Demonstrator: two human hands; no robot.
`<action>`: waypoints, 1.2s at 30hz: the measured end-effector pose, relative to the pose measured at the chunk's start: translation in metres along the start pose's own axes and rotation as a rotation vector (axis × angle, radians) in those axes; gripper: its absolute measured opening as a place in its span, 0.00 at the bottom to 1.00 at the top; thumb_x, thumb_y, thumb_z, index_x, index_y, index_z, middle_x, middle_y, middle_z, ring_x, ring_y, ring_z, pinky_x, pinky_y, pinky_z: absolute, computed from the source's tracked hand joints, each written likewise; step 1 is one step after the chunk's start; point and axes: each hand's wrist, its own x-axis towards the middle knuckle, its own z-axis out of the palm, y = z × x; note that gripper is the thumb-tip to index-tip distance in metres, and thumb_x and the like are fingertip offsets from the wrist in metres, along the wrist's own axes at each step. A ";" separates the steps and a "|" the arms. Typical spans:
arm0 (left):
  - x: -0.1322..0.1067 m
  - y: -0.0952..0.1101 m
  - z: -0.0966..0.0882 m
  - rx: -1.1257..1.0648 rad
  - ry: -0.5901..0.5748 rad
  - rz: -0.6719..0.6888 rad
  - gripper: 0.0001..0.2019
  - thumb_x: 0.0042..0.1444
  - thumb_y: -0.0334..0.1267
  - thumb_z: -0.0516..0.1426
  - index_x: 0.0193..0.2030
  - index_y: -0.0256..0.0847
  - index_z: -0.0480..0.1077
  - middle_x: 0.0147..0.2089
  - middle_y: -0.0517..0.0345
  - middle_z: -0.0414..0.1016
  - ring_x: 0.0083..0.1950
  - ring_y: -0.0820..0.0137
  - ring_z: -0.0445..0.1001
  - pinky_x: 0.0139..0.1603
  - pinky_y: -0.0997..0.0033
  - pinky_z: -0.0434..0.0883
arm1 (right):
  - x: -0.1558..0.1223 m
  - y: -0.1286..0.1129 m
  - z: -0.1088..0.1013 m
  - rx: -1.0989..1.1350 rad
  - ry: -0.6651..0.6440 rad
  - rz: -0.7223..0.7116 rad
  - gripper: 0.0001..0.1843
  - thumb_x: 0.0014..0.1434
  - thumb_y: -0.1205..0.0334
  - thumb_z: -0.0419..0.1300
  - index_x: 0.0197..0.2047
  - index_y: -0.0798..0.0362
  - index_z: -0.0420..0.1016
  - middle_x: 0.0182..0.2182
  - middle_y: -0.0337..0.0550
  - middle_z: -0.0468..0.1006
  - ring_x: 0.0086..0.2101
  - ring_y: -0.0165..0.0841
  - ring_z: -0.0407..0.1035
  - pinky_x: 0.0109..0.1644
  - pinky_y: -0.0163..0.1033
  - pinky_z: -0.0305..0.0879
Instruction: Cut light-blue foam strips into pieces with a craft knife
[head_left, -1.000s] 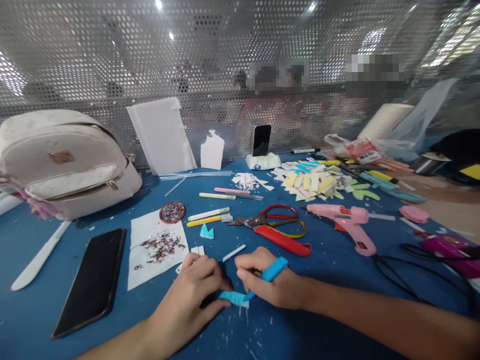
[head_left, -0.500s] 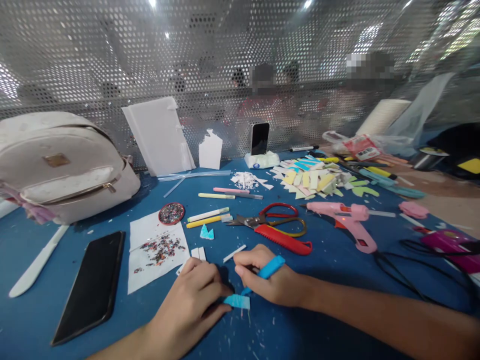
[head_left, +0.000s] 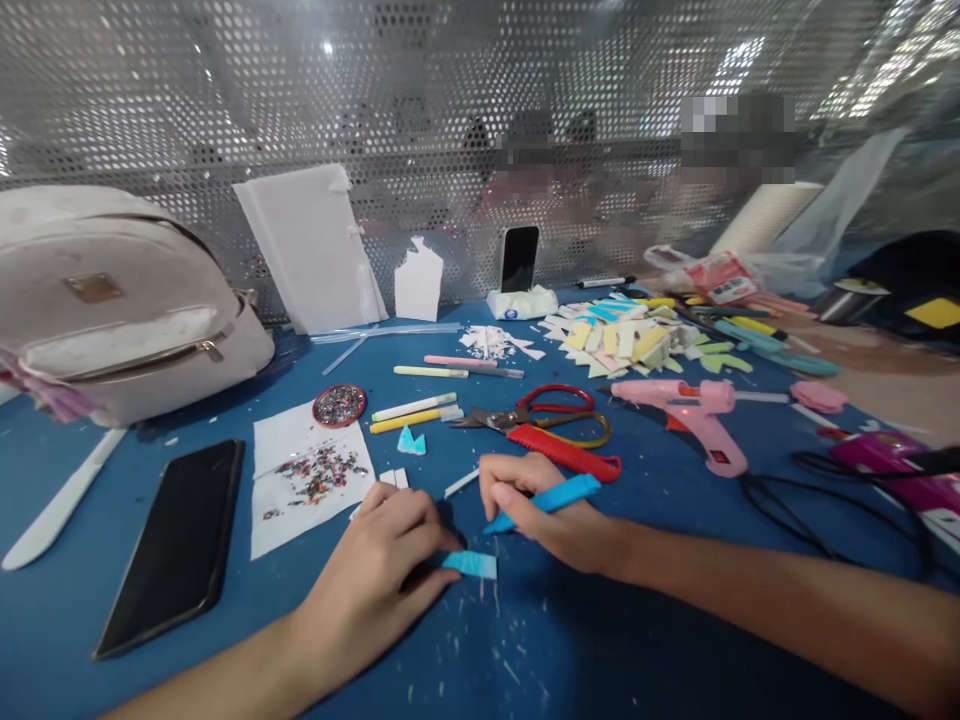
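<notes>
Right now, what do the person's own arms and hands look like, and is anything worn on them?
Both forearms are bare as far as the picture shows: no sleeves, no gloves. The left hand and the right hand show no ring, watch or bracelet. The fingernails are short and appear unpainted.

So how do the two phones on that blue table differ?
The near phone lies flat on the blue table, left of the left hand pinning a light blue piece. The far phone stands upright by the perforated screen, propped on a white packet. The near one looks larger only because it is closer. Both are black with dark screens.
</notes>
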 end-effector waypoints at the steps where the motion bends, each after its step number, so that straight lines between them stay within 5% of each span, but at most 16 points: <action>1: 0.000 0.000 0.000 0.006 0.002 0.003 0.04 0.66 0.33 0.58 0.46 0.45 0.71 0.40 0.60 0.70 0.42 0.67 0.68 0.45 0.67 0.61 | -0.001 0.000 0.000 0.022 0.009 0.008 0.15 0.66 0.60 0.49 0.28 0.53 0.64 0.21 0.33 0.62 0.22 0.27 0.57 0.26 0.33 0.52; 10: 0.001 0.003 0.001 0.114 0.026 0.053 0.03 0.67 0.34 0.56 0.46 0.44 0.71 0.42 0.59 0.71 0.41 0.68 0.69 0.45 0.66 0.60 | -0.008 0.004 0.003 0.217 0.002 0.074 0.16 0.69 0.50 0.49 0.36 0.53 0.65 0.19 0.31 0.64 0.20 0.27 0.60 0.25 0.31 0.56; 23: 0.000 0.007 0.006 0.191 0.069 0.079 0.03 0.67 0.35 0.54 0.45 0.43 0.69 0.38 0.60 0.72 0.39 0.65 0.68 0.46 0.61 0.57 | -0.002 0.000 0.004 0.043 0.047 0.051 0.02 0.61 0.67 0.57 0.39 0.53 0.70 0.30 0.35 0.69 0.27 0.27 0.61 0.29 0.31 0.57; 31: -0.001 0.009 0.008 0.240 0.107 0.083 0.04 0.68 0.38 0.52 0.46 0.43 0.67 0.35 0.60 0.72 0.36 0.65 0.68 0.45 0.61 0.56 | -0.001 0.004 0.003 0.237 -0.035 0.136 0.11 0.70 0.57 0.49 0.40 0.53 0.67 0.23 0.32 0.65 0.24 0.27 0.60 0.28 0.32 0.56; 36: 0.001 0.011 0.005 0.283 0.089 0.147 0.08 0.68 0.43 0.55 0.44 0.41 0.67 0.35 0.61 0.73 0.35 0.65 0.68 0.44 0.62 0.56 | -0.001 0.004 0.005 0.204 -0.049 0.119 0.07 0.68 0.62 0.51 0.39 0.54 0.67 0.24 0.33 0.67 0.26 0.27 0.63 0.31 0.32 0.59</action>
